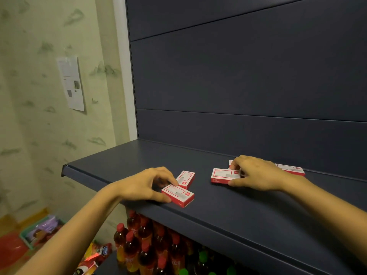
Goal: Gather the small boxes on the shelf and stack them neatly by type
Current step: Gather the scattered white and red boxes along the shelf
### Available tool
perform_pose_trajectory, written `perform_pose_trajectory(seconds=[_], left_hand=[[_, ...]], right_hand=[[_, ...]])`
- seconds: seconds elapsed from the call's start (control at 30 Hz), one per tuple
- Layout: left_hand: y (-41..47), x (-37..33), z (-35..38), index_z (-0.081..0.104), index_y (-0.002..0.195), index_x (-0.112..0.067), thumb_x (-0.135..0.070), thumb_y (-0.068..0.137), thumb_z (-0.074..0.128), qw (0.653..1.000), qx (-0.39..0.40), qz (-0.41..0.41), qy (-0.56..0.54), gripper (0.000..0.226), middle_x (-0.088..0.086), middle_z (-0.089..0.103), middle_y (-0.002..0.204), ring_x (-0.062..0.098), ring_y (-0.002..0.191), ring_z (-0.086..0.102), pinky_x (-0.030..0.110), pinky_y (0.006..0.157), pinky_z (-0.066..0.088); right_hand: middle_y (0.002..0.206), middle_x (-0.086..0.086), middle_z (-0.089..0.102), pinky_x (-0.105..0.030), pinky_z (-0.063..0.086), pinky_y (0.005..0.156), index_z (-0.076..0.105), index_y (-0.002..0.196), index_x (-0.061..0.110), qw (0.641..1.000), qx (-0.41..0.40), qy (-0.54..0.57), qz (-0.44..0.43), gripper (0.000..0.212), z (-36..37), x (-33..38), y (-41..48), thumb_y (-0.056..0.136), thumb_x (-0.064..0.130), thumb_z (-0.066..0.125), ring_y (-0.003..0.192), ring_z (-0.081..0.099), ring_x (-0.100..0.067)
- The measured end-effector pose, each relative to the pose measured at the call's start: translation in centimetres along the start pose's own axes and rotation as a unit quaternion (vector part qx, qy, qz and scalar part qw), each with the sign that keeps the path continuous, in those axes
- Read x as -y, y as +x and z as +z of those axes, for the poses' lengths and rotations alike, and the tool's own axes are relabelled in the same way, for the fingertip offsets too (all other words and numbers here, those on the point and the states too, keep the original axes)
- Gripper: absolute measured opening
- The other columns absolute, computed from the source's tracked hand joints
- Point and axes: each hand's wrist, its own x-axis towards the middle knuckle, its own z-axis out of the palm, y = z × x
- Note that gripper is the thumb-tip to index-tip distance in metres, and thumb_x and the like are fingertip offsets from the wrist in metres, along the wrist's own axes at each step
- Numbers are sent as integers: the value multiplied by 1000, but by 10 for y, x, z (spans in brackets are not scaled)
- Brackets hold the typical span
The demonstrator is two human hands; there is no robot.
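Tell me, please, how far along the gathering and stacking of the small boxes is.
Nothing looks stacked yet on the dark blue metal shelf. In hand: the left hand pinches the front small red-and-white cardboard box, the right hand grips the matching middle box. Left: the angled box, the half-hidden box behind the right hand and the far-right box, then stacking everything.

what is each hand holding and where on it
The left hand pinches the front box by its left end; the right hand pinches the middle box by its right end. Both lie on the shelf.
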Motion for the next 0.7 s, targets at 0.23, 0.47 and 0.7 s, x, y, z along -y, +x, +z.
perform_pose_trajectory(seconds=[0.23,0.47,0.7], left_hand=[[12,6,-5,54,110,-37,-35,77,71,999,44,14,28,38,-15,49,118,6,108,52,20,91,49],[8,2,3,56,101,-35,-35,74,73,998,14,63,16,32,-13,57,110,2,98,55,18,82,49],[16,-58,27,60,95,-29,-30,62,83,977,-115,179,16,39,-12,65,94,4,89,61,15,75,49]], right_hand=[[120,3,52,-35,48,91,46,118,21,999,-17,30,39,48,-9,13,-37,83,52,57,102,52,-13],[119,6,53,-30,48,84,47,117,23,989,-74,75,102,43,-7,22,-86,84,48,57,99,52,-9],[110,17,46,-23,43,73,46,113,31,970,-145,80,176,38,-2,17,-171,83,51,56,93,46,-3]])
